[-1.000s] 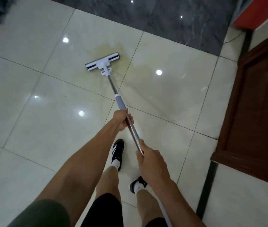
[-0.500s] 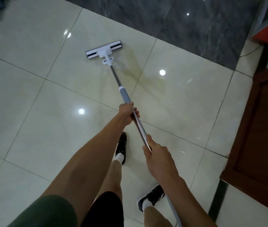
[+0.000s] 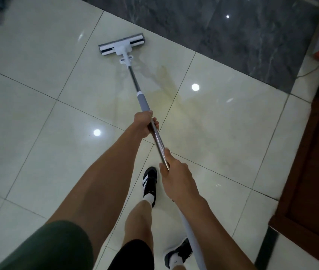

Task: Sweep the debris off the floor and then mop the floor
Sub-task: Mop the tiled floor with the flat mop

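A: Nearest the camera?
B: Right hand (image 3: 176, 173), fingers wrapped round the steel shaft of the flat mop (image 3: 135, 78); black sneaker (image 3: 149, 183) just beside it.
A: Farther along?
B: Left hand (image 3: 145, 124), fist closed on the shaft below the grey sleeve.
A: Far end?
B: Mop head (image 3: 121, 46) flat on pale tile floor (image 3: 28, 114), nr dark marble strip (image 3: 232, 36); wet yellowish streak (image 3: 166, 88) to its right.

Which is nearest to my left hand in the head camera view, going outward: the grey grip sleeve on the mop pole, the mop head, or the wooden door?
From the left hand:
1. Grey grip sleeve, just beyond it up the pole.
2. Mop head, ahead by the dark tiles.
3. Wooden door, far right.
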Demonstrator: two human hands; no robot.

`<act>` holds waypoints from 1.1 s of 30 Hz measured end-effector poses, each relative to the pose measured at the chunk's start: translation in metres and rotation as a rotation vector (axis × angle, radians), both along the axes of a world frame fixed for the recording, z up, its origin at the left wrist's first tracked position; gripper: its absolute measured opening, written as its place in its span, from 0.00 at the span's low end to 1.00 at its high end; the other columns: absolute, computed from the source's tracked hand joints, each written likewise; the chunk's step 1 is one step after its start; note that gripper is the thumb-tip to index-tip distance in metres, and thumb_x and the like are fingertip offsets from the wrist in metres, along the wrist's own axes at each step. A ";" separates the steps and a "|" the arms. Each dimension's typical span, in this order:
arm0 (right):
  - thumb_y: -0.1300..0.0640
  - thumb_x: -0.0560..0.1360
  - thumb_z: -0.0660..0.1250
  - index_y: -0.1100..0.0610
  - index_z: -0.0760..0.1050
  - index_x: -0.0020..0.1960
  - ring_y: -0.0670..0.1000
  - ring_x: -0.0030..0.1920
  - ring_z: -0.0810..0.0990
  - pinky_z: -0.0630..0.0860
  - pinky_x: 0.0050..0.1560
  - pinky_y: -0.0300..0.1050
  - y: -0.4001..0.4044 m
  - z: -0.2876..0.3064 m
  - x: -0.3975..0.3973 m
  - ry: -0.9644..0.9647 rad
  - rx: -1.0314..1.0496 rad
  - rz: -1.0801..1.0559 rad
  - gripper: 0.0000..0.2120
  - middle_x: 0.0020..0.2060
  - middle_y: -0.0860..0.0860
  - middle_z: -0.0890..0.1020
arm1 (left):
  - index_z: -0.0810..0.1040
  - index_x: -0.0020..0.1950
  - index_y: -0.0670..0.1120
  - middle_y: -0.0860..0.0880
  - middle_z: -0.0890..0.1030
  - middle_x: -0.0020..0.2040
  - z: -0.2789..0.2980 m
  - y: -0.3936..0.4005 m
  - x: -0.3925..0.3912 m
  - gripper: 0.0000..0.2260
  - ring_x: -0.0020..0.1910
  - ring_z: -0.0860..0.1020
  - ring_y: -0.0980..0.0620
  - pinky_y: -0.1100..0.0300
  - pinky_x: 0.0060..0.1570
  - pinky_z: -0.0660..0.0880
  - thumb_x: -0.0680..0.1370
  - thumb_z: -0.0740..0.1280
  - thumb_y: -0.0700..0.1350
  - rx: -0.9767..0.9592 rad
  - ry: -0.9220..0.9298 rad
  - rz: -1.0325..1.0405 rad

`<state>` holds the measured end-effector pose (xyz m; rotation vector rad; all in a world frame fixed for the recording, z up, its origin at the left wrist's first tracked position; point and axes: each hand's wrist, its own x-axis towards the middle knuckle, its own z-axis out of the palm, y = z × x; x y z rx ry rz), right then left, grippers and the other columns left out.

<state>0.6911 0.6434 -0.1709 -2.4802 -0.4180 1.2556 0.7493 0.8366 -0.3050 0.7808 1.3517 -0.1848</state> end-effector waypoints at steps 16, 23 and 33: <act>0.48 0.85 0.54 0.41 0.48 0.81 0.50 0.39 0.78 0.75 0.41 0.45 -0.287 0.040 -0.160 0.082 -0.018 0.092 0.27 0.36 0.48 0.74 | 0.69 0.54 0.40 0.45 0.71 0.37 0.019 -0.286 -0.184 0.05 0.31 0.73 0.48 0.54 0.31 0.73 0.84 0.59 0.42 -0.124 0.047 0.084; 0.45 0.84 0.53 0.42 0.52 0.80 0.52 0.45 0.80 0.79 0.47 0.48 -0.309 0.043 -0.176 0.015 0.000 0.107 0.26 0.45 0.52 0.79 | 0.69 0.53 0.40 0.44 0.72 0.37 0.031 -0.308 -0.202 0.06 0.31 0.73 0.48 0.53 0.32 0.73 0.84 0.61 0.43 -0.056 0.045 0.081; 0.46 0.85 0.53 0.44 0.51 0.81 0.47 0.40 0.78 0.77 0.41 0.43 -0.263 0.033 -0.152 0.027 -0.025 0.151 0.26 0.40 0.49 0.76 | 0.69 0.54 0.39 0.44 0.71 0.35 0.020 -0.259 -0.181 0.06 0.28 0.72 0.48 0.56 0.28 0.73 0.83 0.61 0.42 -0.061 0.033 0.119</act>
